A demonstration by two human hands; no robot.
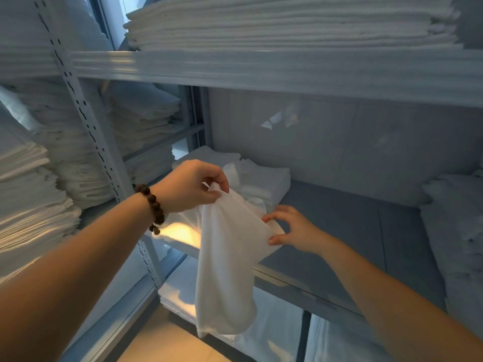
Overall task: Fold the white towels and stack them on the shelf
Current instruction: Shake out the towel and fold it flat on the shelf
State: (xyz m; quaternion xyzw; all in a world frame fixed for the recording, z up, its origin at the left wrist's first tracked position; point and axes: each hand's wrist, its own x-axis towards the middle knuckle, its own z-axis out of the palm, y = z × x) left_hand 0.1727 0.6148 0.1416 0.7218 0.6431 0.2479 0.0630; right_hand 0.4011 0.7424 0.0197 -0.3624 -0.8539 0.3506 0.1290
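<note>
1. Left hand (pixel 192 185), dark wooden bead bracelet (pixel 153 208) on its wrist: thumb and fingers pinched tight on the top corner of a limp white cloth towel (pixel 226 259). Towel hangs straight down from that pinch, unfolded, its bottom end well below the fingers and in front of the shelf edge.
2. Right hand (pixel 290 227): fingers spread and curled, thumb and fingertips touching the towel's right edge, just below and right of the left pinch. Contact is clear; a closed grasp is not — can't tell if it has the edge yet.
3. Just beyond both sets of fingers: pale grey metal shelf board (pixel 339 231), mostly bare right of the right hand.
4. Beyond the left fingers, at the shelf's back left: small stack of folded white towels (pixel 261 178), a few high, top one a bit rumpled.
5. Far right of the right hand: another pile of white linen (pixel 454 226), blurred.
6. Above the fingers: upper shelf with a tall, tidy white folded stack (pixel 287 22).
7. Progress, judged: some towels already folded and stacked; this one not folded yet. Left: catch the edge, fold, place on the small stack. More to come? Unknown.
</note>
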